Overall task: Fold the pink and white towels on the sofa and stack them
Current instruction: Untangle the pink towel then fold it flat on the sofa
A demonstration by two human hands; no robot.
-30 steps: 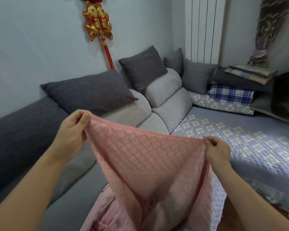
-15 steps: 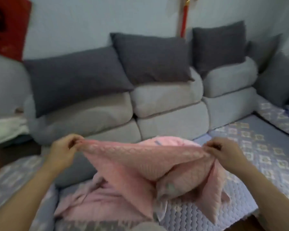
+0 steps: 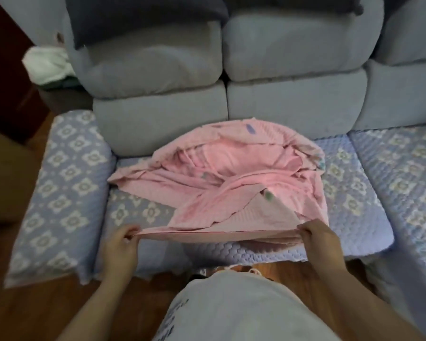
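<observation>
A pink towel (image 3: 231,223) is stretched taut along its near edge over the front of the sofa seat. My left hand (image 3: 121,244) pinches its left corner and my right hand (image 3: 317,236) pinches its right corner. The far part of this towel lies on a heap of more pink towels (image 3: 231,166), crumpled in the middle of the seat. A white cloth (image 3: 47,65) is bunched on a low surface beyond the sofa's left end.
The sofa seat (image 3: 354,210) wears a quilted lilac cover with flower patterns, as does the left armrest (image 3: 59,193). Grey back cushions (image 3: 280,57) stand behind the heap. Wooden floor (image 3: 47,308) lies below, and my light-clothed body (image 3: 231,308) fills the bottom centre.
The view has dropped from the wall and cushions to the seat. Both hands have lowered the pink towel from chest height to the seat's front edge, drawing its near edge straight.
</observation>
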